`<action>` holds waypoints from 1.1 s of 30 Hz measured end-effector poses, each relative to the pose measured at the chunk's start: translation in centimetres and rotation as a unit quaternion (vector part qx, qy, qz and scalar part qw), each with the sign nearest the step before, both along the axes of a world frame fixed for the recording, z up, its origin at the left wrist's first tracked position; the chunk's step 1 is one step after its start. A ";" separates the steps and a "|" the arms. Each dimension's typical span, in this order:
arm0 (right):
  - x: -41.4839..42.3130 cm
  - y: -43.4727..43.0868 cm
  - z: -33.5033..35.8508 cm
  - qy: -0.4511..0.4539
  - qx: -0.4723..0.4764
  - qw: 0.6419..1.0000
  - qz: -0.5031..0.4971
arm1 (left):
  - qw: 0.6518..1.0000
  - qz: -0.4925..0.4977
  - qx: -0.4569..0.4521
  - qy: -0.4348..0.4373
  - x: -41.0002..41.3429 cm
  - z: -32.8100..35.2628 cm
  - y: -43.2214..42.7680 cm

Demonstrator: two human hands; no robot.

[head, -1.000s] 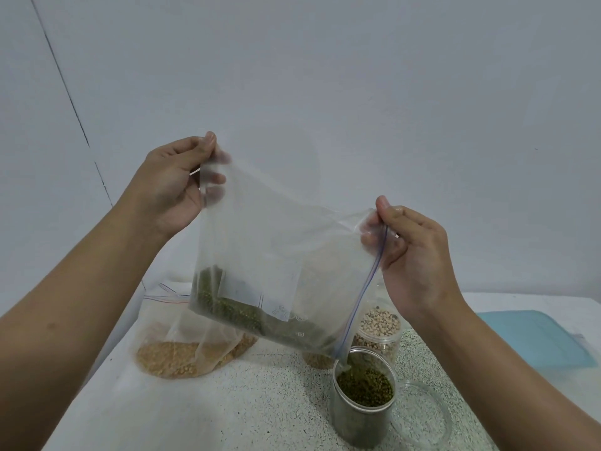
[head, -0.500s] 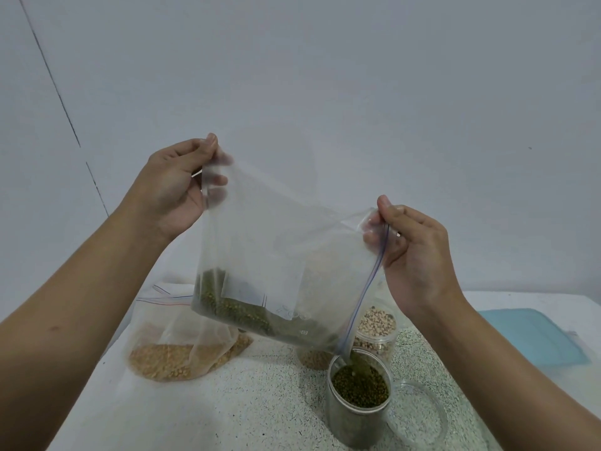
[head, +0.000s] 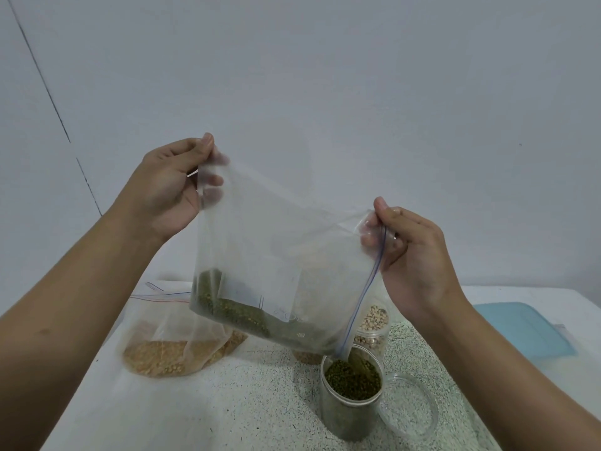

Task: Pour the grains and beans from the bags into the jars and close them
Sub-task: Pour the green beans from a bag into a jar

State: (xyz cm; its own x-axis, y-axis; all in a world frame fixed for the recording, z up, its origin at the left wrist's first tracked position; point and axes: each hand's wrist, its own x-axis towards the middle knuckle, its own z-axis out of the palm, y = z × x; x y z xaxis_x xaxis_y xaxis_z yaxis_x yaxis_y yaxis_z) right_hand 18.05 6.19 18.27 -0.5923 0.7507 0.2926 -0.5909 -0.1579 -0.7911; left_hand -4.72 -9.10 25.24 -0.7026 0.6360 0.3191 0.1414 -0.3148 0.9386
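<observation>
A clear bag (head: 276, 255) hangs in the air between two hands. It has a white label patch on its front, but the writing on it is too small to read. A few tiny marks near the bottom of the bag are also too faint to read. A thin blue zip line runs down the bag's right edge.

The left hand (head: 166, 190) pinches the bag's corner at 10 o'clock, thumb on top and fingers behind the plastic. The right hand (head: 413, 255) pinches the zip corner at 2 o'clock. The bag is tilted, so the right hand's side sits lower.

Green beans (head: 234, 310) lie along the bottom of the bag and slope down to its corner at 5 o'clock. That corner hangs just over the open top of a jar (head: 349, 405). The jar stands on the speckled tabletop (head: 227, 402) and is almost full of green beans.

A clear lid (head: 406, 408) lies flat at 3 o'clock from the jar, touching it or just beside it. A second jar (head: 374, 323) with pale beans stands at 12 o'clock from it. A grain bag (head: 169, 340) lies at 9 o'clock, well apart. A blue lid (head: 520, 330) rests at 2 o'clock, far off.
</observation>
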 end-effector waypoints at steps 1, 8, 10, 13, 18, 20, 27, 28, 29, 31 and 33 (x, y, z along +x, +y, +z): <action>0.0 -0.1 0.0 0.000 -0.001 1.000 0.001 | 1.000 0.000 0.000 0.001 0.0 0.0 -0.1; -0.2 -0.5 0.1 -0.001 0.000 1.000 0.007 | 1.000 0.004 0.001 0.008 0.0 0.4 -0.7; -0.3 -0.7 0.2 0.002 -0.004 1.000 0.010 | 1.000 0.005 0.001 0.008 -0.1 0.5 -0.9; -0.5 -0.8 0.1 0.007 -0.008 1.000 0.014 | 1.000 0.009 -0.001 0.011 -0.2 0.6 -1.1; -0.9 -0.9 0.0 0.011 -0.010 1.000 0.016 | 1.000 0.011 -0.001 0.009 -0.3 0.6 -1.4; -1.0 -1.0 0.0 0.011 -0.012 1.000 0.015 | 1.000 0.012 -0.001 0.010 -0.4 0.7 -1.3; -1.3 -0.7 0.1 0.006 -0.014 1.000 0.010 | 1.000 0.013 -0.005 0.011 -0.6 0.7 -1.0; -1.3 -0.6 0.1 0.005 -0.014 1.000 0.009 | 1.000 0.013 -0.005 0.011 -0.6 0.7 -1.0; -1.3 -0.6 0.1 0.005 -0.015 1.000 0.008 | 1.000 0.013 -0.006 0.012 -0.6 0.7 -0.9; -1.3 -0.4 0.2 0.004 -0.014 1.000 0.006 | 1.000 0.013 -0.007 0.012 -0.6 0.7 -0.7; -1.3 -0.3 0.2 0.002 -0.013 1.000 0.003 | 1.000 0.014 -0.009 0.013 -0.6 0.6 -0.5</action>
